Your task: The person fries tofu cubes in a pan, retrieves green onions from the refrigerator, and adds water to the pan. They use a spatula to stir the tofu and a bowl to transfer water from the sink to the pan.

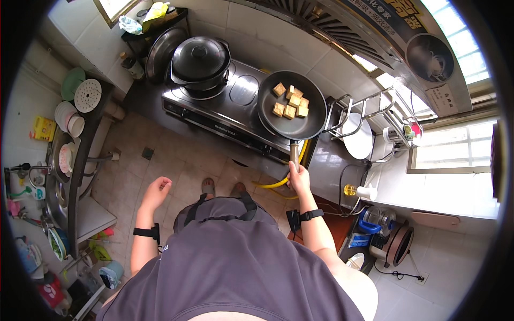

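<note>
My right hand (298, 179) is closed around the handle (294, 151) of a dark frying pan (281, 127) over the right side of a gas stove (200, 116). Several golden-brown cubes of what looks like tofu (290, 111) lie apart and in a cluster inside the pan. My left hand (157, 192) hangs in the air over the tiled floor, its fingers loosely curled, with nothing visible in it. At the stove's left side stands a black lidded pot (200, 60).
Above the stove juts a range hood (361, 36). A metal dish rack (353, 114) holds a white plate (357, 136) right of the pan. A yellow hose (277, 183) runs below the handle. The sink counter (74, 192) is at far left, a rice cooker (391, 242) at right.
</note>
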{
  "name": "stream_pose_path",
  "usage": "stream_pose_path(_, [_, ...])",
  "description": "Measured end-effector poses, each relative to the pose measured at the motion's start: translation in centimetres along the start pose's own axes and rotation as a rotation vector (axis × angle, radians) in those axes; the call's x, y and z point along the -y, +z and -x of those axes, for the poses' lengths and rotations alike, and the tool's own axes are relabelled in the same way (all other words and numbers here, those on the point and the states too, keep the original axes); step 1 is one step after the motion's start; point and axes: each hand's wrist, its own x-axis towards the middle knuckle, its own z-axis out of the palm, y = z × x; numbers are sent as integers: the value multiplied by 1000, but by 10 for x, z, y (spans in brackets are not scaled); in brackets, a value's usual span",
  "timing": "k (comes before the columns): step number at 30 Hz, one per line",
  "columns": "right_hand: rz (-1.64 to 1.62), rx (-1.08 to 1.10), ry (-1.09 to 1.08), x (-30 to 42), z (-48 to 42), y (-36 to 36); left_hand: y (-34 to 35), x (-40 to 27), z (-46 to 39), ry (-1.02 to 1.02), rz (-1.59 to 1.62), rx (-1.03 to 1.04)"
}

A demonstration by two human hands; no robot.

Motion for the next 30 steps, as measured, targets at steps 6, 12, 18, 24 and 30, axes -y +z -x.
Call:
stream_pose_path(6, [7, 28, 13, -13, -17, 12, 1, 6, 6, -31, -1, 11])
stream_pose_path(12, [-71, 36, 2, -15, -39, 19, -1, 19, 11, -36, 8, -17])
stream_pose_path(18, [-86, 14, -5, -15, -63, 25, -8, 15, 13, -92, 34, -16])
stream_pose_path(24, [-313, 165, 140, -29, -79, 23, -23, -24, 21, -90, -5, -148])
stream_pose_path(30, [-130, 134, 139, -41, -88, 18, -36, -33, 25, -96, 99, -225])
